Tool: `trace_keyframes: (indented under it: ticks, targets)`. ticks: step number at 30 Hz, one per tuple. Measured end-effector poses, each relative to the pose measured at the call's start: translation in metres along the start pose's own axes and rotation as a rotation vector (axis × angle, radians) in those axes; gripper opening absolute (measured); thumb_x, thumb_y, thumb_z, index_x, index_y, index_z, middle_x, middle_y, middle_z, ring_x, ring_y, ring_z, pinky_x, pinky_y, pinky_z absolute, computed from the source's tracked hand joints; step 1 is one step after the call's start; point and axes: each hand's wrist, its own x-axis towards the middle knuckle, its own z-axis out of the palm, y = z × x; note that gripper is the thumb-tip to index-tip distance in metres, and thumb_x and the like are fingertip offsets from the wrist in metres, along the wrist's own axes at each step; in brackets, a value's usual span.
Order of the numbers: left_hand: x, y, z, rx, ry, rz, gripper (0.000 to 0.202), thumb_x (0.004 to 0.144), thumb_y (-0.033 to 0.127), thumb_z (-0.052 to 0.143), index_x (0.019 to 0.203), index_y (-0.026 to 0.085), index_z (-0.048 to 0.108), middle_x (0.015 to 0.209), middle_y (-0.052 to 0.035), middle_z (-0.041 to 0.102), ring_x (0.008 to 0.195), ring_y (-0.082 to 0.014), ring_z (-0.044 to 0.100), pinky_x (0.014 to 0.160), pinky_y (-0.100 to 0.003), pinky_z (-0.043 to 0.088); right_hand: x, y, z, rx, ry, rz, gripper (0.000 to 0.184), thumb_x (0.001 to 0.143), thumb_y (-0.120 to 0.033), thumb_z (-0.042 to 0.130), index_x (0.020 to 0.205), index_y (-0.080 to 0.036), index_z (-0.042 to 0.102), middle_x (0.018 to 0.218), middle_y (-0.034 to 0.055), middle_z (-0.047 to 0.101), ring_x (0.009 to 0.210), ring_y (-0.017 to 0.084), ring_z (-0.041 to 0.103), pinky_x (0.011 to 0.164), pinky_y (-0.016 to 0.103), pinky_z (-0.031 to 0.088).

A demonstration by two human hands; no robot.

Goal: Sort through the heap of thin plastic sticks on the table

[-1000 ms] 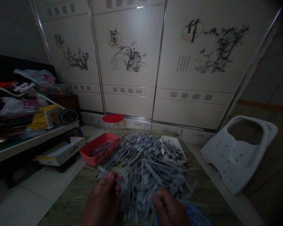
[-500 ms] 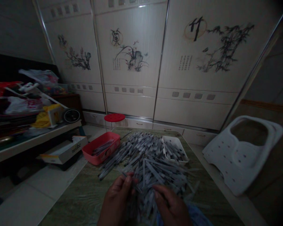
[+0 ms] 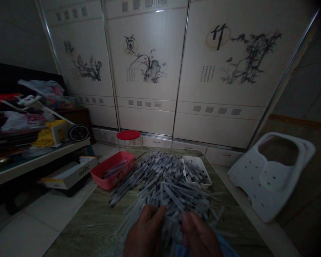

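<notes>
Your left hand [image 3: 144, 230] and right hand [image 3: 200, 233] are sitting side by side, fingers bent; blur is hiding whether either is gripping anything. Pens [image 3: 173, 195] are lying heaped just beyond, across the table [image 3: 91, 225]. More are filling a white tray [image 3: 204, 185], right; some are resting in a red basket [image 3: 107, 182], left.

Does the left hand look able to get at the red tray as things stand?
Probably yes: the open-topped red tray stands ahead and to the left of the left hand, with only low-lying slender tubes and tabletop visible between them.
</notes>
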Motion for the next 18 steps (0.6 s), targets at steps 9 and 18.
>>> trace_keyframes:
  ticks: [9,18]
  targets:
    - [-0.002,0.040,0.013,-0.525,0.279,-0.320,0.021,0.085,0.044,0.079,0.092,0.024,0.076,0.082,-0.0046,0.069,0.072,-0.0208,0.064,0.066,-0.030,0.051,0.012,0.021,-0.001,0.154,-0.014,0.118,0.063,0.089,-0.086,0.048,0.071,-0.026,0.054,0.059,-0.0040,0.050,0.055,0.016,0.046,0.054,0.028,0.035]
    - [0.007,0.038,0.018,-1.363,0.159,-0.763,0.044,0.068,0.044,0.097,0.091,0.017,0.073,0.082,-0.0057,0.079,0.063,-0.0125,0.067,0.058,-0.021,0.050,0.007,0.016,0.007,0.124,-0.084,0.048,0.069,0.084,-0.090,0.052,0.072,-0.022,0.060,0.057,-0.0046,0.051,0.055,0.013,0.043,0.055,0.026,0.034]
